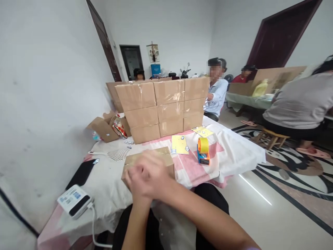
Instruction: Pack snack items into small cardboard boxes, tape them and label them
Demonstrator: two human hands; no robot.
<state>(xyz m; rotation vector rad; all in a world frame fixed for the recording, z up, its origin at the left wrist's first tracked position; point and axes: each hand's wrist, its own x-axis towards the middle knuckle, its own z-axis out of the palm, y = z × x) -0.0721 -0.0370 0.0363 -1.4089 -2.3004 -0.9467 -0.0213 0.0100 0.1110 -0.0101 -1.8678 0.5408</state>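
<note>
My left hand and my right hand are clasped together, fingers closed against each other and somewhat blurred. Whatever lies between the palms, if anything, is hidden. Right behind and below them, a closed cardboard box lies on the cloth-covered table; I cannot tell whether the hands touch it. To its right is a tape dispenser with a yellow roll, orange and blue in its body. Two yellow printed cards lie on the cloth beyond the box.
A stack of taped cardboard boxes stands at the back. On the left are an open carton, a white perforated paddle, a black flat object and a white power bank with a cable. A person in light blue sits behind the table.
</note>
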